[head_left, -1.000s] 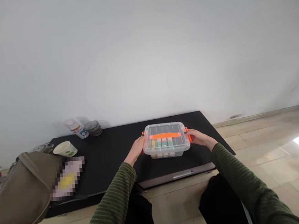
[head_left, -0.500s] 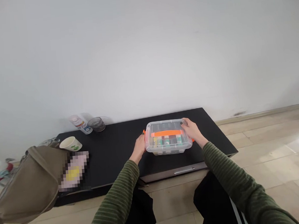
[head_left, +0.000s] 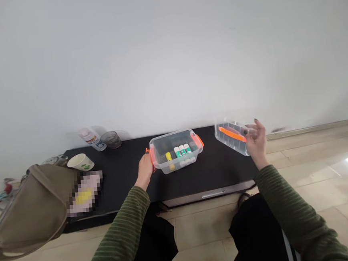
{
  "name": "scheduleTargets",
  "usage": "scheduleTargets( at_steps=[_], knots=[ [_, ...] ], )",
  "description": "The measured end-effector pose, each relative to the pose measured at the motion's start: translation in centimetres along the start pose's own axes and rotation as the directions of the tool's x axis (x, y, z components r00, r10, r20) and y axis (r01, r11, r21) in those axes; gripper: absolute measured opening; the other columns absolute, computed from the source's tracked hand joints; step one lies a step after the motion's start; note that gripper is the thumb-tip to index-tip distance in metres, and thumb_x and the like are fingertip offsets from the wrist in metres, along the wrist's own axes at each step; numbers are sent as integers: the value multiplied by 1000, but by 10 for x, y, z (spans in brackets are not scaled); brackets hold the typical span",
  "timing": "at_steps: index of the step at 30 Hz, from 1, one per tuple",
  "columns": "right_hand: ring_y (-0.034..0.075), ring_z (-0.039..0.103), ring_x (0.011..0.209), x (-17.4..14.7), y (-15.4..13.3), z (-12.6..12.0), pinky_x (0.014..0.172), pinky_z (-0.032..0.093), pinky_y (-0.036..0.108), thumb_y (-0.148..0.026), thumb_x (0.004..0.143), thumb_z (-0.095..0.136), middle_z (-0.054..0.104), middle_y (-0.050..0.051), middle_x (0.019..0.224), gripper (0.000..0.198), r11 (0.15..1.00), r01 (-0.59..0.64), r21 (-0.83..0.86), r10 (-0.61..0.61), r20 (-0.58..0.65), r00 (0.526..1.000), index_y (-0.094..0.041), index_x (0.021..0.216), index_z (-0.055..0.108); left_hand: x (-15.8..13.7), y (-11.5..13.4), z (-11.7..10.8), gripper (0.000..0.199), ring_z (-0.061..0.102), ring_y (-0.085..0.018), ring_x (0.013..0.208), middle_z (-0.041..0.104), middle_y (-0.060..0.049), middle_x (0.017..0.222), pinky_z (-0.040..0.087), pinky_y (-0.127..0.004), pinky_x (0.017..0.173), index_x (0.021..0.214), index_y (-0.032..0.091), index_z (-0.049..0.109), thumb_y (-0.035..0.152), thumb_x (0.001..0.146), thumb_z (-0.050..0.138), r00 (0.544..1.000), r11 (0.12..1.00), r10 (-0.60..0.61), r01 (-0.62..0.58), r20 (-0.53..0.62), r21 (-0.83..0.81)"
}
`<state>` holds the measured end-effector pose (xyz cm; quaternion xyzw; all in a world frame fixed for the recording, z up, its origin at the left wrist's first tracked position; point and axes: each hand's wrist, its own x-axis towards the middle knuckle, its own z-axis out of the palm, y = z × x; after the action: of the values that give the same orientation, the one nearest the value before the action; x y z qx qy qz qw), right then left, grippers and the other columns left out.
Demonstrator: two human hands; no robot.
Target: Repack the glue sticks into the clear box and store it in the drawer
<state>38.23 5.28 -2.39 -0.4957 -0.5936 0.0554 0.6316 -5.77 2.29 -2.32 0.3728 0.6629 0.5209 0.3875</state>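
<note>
A clear plastic storage box (head_left: 163, 143) with orange latches stands uncovered on the black cabinet (head_left: 130, 186). Inside lie a small yellow bottle (head_left: 169, 159) and several green-and-white bottles (head_left: 182, 151). My left hand (head_left: 145, 169) grips the box at its left latch, the fingers partly hidden behind it. To the right of the box, my right hand (head_left: 257, 142) pinches the clear lid (head_left: 232, 142) by its edge. The lid has an orange handle (head_left: 232, 134) and is held tilted, its outline slightly blurred.
At the back left stand a spray can (head_left: 92, 139) and a dark glass (head_left: 111, 139), with a paper cup (head_left: 80, 162) nearer. A brown bag (head_left: 35, 209) leans at the left end beside a pixelated packet (head_left: 85, 193). A drawer handle (head_left: 213, 193) shows on the cabinet's front.
The lid has come off the box and moved right in my right hand. My left hand and the box have shifted left, and the bottles inside now show plainly.
</note>
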Motion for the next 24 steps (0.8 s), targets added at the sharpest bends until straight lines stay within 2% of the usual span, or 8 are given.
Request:
scheduleTargets(
  at_steps=[5,10,14,16,18,20,22,24],
  knots=[
    [28,63,114,-18,13,-6,101,50,50,-17,92,45,66,15,125,45,909,200,-367,-83,310,947,-22,136,53,3,3,-7,41,36,-9,35,44,4,42,25,-21,36,64,21,47,57,83,53,998,999,-2,4,60,-32],
    [28,61,119,-30,38,-8,102,50,47,-1,77,46,63,13,133,63,874,300,-382,50,684,727,-22,135,56,6,5,-6,48,39,-9,37,50,5,49,27,-21,38,75,21,49,65,72,66,992,990,-108,114,71,-82],
    [25,64,117,-38,62,-5,99,52,41,4,66,49,67,11,127,66,899,208,-384,227,817,530,-21,125,64,5,7,-6,45,41,-10,39,50,4,50,28,-21,39,78,20,51,62,73,66,990,991,-124,127,65,-34],
    [25,65,113,-37,62,1,97,53,40,2,65,51,69,11,121,57,899,156,-408,288,823,490,-19,115,68,1,8,-5,45,43,-10,40,50,4,52,29,-22,40,79,20,51,62,72,67,992,993,-108,111,61,-36],
    [26,65,111,-33,46,11,97,52,42,-2,68,54,69,11,116,48,914,122,-386,253,780,573,-19,110,69,-5,8,-4,48,43,-10,43,51,4,56,31,-23,42,82,20,52,64,72,67,994,996,-72,77,76,-54],
    [26,63,113,-29,15,26,99,50,44,-7,74,53,69,10,115,42,950,110,-294,121,665,737,-20,110,68,-14,9,0,49,44,-10,46,51,5,61,33,-23,45,86,20,53,65,74,66,995,998,-9,16,102,-66],
    [24,63,108,-29,-26,45,97,51,42,-13,81,52,68,8,114,35,979,98,-180,9,515,857,-22,112,66,-26,11,5,48,45,-10,51,50,5,65,35,-23,48,88,20,54,64,76,66,992,996,71,-65,107,-58],
    [22,65,100,-34,-65,68,90,53,38,-18,87,50,67,8,113,28,993,75,-87,-24,481,876,-22,111,65,-40,15,12,43,47,-12,57,51,4,69,38,-23,53,88,20,54,61,79,65,983,987,161,-160,87,-19]
  ],
)
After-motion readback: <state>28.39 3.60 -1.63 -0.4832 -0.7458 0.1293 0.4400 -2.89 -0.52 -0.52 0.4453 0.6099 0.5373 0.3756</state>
